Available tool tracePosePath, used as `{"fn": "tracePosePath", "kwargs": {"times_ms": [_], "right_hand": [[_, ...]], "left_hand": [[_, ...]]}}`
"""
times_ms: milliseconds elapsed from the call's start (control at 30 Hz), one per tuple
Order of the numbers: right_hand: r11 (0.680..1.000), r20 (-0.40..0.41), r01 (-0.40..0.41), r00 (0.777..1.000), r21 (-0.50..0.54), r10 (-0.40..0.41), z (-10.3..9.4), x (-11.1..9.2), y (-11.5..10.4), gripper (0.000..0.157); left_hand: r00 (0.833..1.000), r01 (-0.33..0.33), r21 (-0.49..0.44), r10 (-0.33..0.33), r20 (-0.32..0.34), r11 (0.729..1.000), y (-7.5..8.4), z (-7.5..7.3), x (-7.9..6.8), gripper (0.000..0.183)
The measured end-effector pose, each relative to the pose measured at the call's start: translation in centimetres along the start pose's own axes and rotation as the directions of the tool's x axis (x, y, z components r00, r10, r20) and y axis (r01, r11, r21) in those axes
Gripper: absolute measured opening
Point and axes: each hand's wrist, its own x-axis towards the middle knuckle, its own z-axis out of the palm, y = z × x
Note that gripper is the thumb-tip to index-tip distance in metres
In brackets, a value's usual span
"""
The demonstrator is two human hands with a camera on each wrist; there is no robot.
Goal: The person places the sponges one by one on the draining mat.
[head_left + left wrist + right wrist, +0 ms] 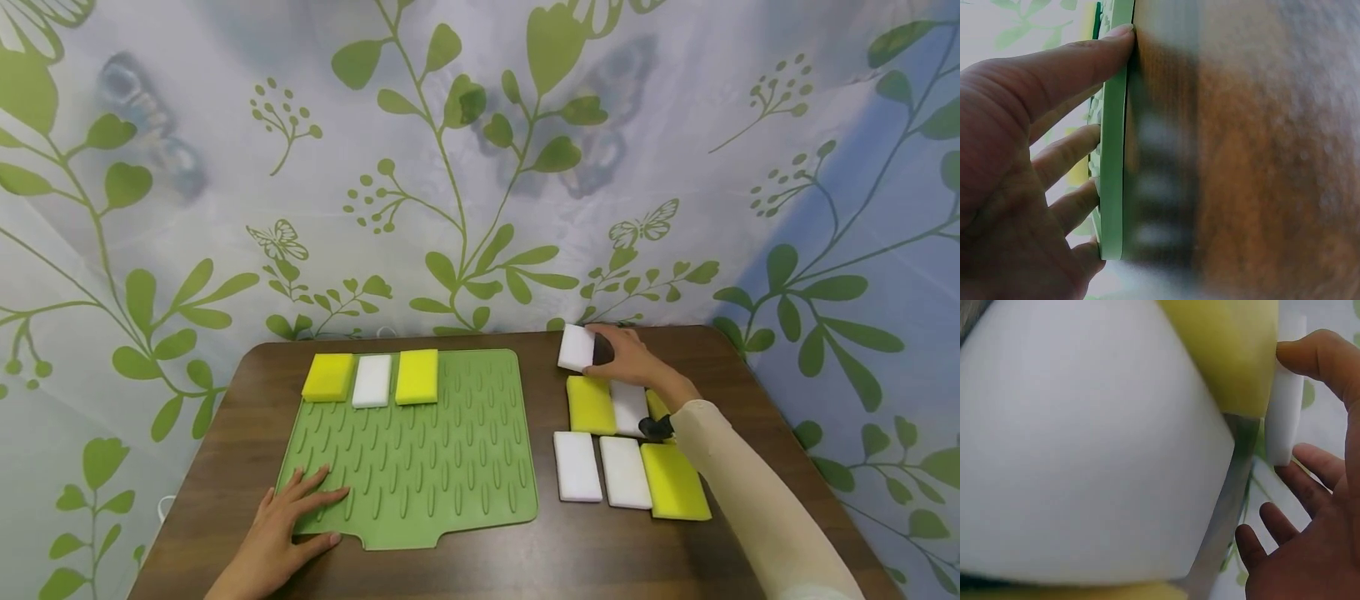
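Observation:
At the back right of the table, my right hand [632, 360] pinches a white sponge [575, 347] between thumb and fingers. In the right wrist view the thumb is on one edge of that white sponge [1286, 406] and a finger is at the opposite edge. My left hand [276, 527] rests with spread fingers on the front left corner of a green ridged mat [480, 442]; its thumb lies at the front edge. Along the mat's back edge sit a yellow sponge [328, 377], a white sponge [372, 381] and another yellow sponge [417, 376].
Right of the mat lie more sponges in two rows: a yellow one [590, 404] and a white one [628, 407] behind, two white [578, 467] and one yellow [677, 482] in front. My right forearm partly covers another yellow one. A patterned curtain [480, 167] hangs behind the table.

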Motion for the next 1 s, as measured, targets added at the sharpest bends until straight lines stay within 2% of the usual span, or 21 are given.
{"fn": "tracePosePath", "kwargs": {"times_ms": [233, 433, 633, 1000], "right_hand": [[0.999, 0.005, 0.033, 0.999, 0.01, -0.033, 0.8, 0.2, -2.0, 0.097], [0.995, 0.008, 0.099, 0.995, 0.002, -0.099, 1.8, 0.5, -4.0, 0.095], [0.984, 0.025, 0.175, 0.984, -0.013, -0.175, 2.9, 1.0, -6.2, 0.094], [0.965, 0.062, 0.262, 0.963, 0.004, -0.262, 4.8, 2.1, -8.9, 0.094]], "left_hand": [[1.0, -0.013, -0.006, 0.012, -0.008, 1.0, -0.1, 0.0, 0.0, 0.06], [1.0, -0.009, 0.011, 0.009, -0.009, 1.0, -0.2, 0.0, 0.0, 0.06], [1.0, 0.021, -0.015, -0.021, 0.016, 1.0, -0.3, 0.1, 0.0, 0.06], [1.0, 0.003, -0.041, -0.003, 0.009, 0.999, -0.1, 0.1, 0.1, 0.06]]}}
